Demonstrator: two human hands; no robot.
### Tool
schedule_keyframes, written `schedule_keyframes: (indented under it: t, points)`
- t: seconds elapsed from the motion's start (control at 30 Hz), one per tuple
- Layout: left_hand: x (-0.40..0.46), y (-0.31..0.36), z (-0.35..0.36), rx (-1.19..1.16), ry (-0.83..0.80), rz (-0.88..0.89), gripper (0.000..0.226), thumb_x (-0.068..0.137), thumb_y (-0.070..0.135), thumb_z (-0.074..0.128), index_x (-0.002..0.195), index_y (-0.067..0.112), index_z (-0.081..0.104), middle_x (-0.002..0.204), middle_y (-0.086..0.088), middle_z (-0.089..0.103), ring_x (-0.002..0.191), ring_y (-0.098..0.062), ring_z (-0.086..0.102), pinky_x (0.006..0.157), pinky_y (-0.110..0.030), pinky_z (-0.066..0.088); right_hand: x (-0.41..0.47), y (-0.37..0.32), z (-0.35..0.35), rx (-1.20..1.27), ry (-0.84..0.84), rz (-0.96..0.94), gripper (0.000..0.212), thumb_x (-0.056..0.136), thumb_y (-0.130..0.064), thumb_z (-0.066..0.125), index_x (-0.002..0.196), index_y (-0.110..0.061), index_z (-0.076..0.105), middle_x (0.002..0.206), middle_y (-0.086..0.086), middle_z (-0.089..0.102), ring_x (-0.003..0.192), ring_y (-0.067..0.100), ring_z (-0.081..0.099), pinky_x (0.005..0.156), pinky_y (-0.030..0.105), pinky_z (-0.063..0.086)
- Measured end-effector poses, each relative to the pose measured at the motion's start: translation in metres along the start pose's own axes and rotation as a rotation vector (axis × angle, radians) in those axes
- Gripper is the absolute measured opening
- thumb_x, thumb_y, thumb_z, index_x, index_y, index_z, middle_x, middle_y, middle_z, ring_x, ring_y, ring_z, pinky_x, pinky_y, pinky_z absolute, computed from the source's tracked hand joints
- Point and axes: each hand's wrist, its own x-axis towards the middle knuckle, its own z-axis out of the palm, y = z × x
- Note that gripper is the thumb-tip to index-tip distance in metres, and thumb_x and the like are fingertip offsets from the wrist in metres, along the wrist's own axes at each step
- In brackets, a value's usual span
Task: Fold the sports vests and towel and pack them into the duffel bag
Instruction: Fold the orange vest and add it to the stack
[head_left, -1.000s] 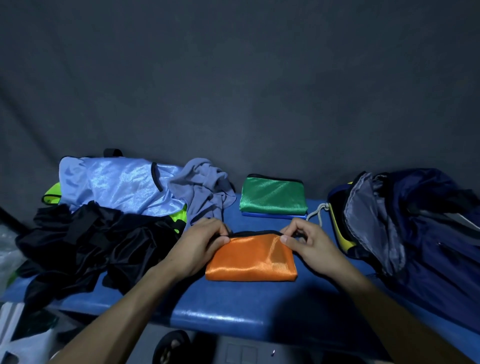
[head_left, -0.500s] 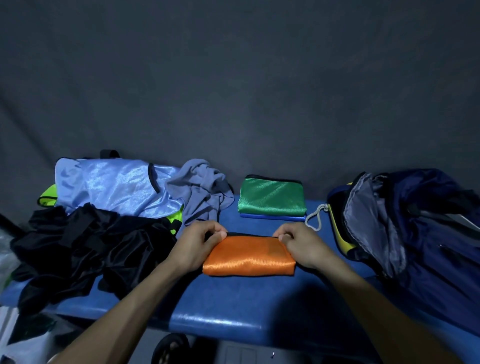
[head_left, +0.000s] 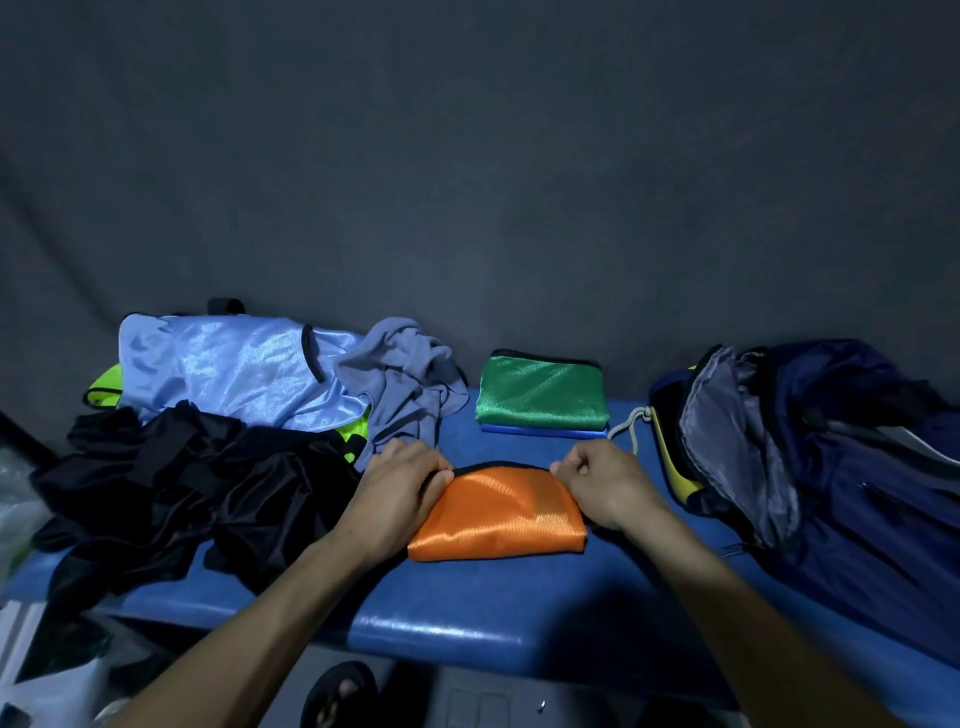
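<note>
Orange vest (head_left: 496, 517): shiny mesh, folded to a small rectangle, black trim at the far edge; centre of blue padded desk (head_left: 441, 613). Left hand (head_left: 397, 491) and right hand (head_left: 605, 483): fingers curled, pinching the far corners.
Green vest (head_left: 543, 389): glossy, folded, stacked on a blue one, at 12 o'clock.
Duffel bag (head_left: 810, 467): navy, grey lining, mouth open, at 3 o'clock.
Loose heap at 9 to 10 o'clock: pale blue vest (head_left: 234, 371), grey towel (head_left: 410, 387), black cloth (head_left: 171, 483).

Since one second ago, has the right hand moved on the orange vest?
Yes. The right hand slid from the orange vest's far edge middle to its right corner, toward the duffel bag.
</note>
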Motion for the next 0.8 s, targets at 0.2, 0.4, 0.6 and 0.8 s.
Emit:
schedule_keyframes:
  t: [0.2, 0.4, 0.6, 0.8]
  points:
    - [-0.009, 0.004, 0.001, 0.013, 0.04, 0.007, 0.038, 0.101, 0.051, 0.032, 0.098, 0.026, 0.061, 0.096, 0.014, 0.054, 0.093, -0.01, 0.041, 0.084, -0.034, 0.036, -0.005, -0.001, 0.005, 0.233, 0.119, 0.005, 0.03, 0.097, -0.037, 0.065, 0.076, -0.016, 0.064, 0.065, -0.006, 0.057, 0.067, 0.013, 0.057, 0.063, 0.029, 0.043]
    - [-0.016, 0.009, -0.006, 0.024, -0.003, -0.014, 0.041, 0.097, 0.055, 0.03, 0.098, 0.03, 0.063, 0.098, 0.016, 0.062, 0.099, -0.008, 0.044, 0.089, -0.033, 0.034, -0.006, 0.008, 0.017, 0.514, 0.13, 0.059, 0.022, 0.089, -0.029, 0.077, 0.079, -0.011, 0.071, 0.074, 0.002, 0.069, 0.074, 0.02, 0.066, 0.069, 0.036, 0.053]
    - [-0.03, 0.017, -0.012, 0.077, -0.045, 0.022, 0.04, 0.096, 0.055, 0.031, 0.098, 0.033, 0.065, 0.095, 0.017, 0.065, 0.098, -0.008, 0.047, 0.089, -0.031, 0.03, -0.011, 0.011, 0.018, 0.58, 0.133, 0.048, 0.018, 0.087, -0.024, 0.08, 0.082, -0.009, 0.072, 0.073, -0.003, 0.065, 0.073, 0.013, 0.062, 0.063, 0.023, 0.045]
    - [-0.042, 0.025, -0.005, 0.092, 0.043, 0.018, 0.037, 0.096, 0.05, 0.035, 0.093, 0.026, 0.063, 0.088, 0.012, 0.062, 0.088, -0.014, 0.052, 0.083, -0.031, 0.034, -0.018, -0.008, 0.014, 0.343, -0.001, 0.01, 0.054, 0.101, -0.062, 0.041, 0.068, -0.02, 0.031, 0.062, -0.005, 0.033, 0.061, 0.016, 0.037, 0.061, 0.034, 0.029]
